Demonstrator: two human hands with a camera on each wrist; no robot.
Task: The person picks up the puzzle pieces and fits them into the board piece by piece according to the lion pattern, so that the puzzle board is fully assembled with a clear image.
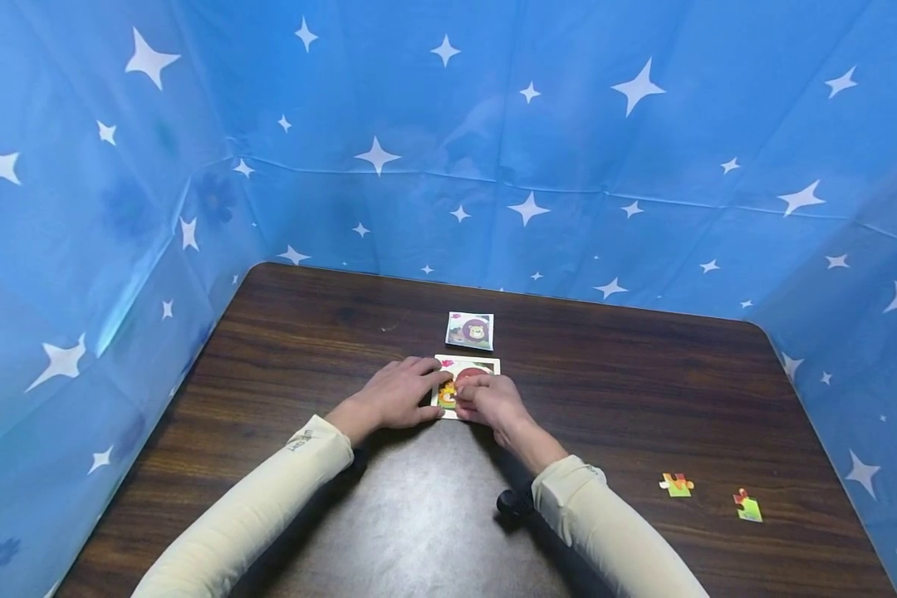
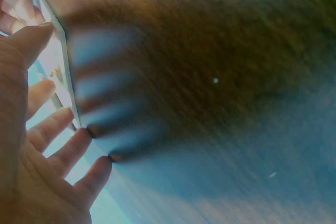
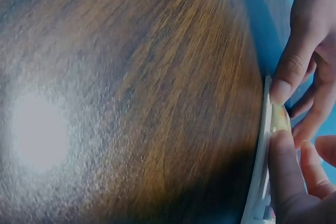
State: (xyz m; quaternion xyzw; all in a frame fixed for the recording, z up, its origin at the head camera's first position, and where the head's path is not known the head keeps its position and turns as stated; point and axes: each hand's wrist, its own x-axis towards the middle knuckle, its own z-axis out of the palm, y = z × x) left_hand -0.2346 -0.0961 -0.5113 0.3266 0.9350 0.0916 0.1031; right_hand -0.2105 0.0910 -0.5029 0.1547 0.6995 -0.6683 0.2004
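A small white-framed jigsaw puzzle (image 1: 467, 363) with a picture in red, yellow and green lies on the dark table. My left hand (image 1: 399, 393) is spread along its left side, fingers fairly straight. In the right wrist view, the left thumb (image 3: 282, 90) rests at the puzzle's near edge. My right hand (image 1: 493, 404) bends over the puzzle's right half, its fingertips close together on the picture. The right thumb (image 3: 283, 153) lies along the near edge in the right wrist view. I cannot tell whether a piece sits between the right fingers.
A small picture card (image 1: 469, 330) with a lion lies just beyond the puzzle. Toward the right of the table are two loose jigsaw pieces, one yellow-red (image 1: 676, 485) and one green-red (image 1: 748, 505). A blue star-patterned curtain (image 1: 493, 124) surrounds the table's back and sides.
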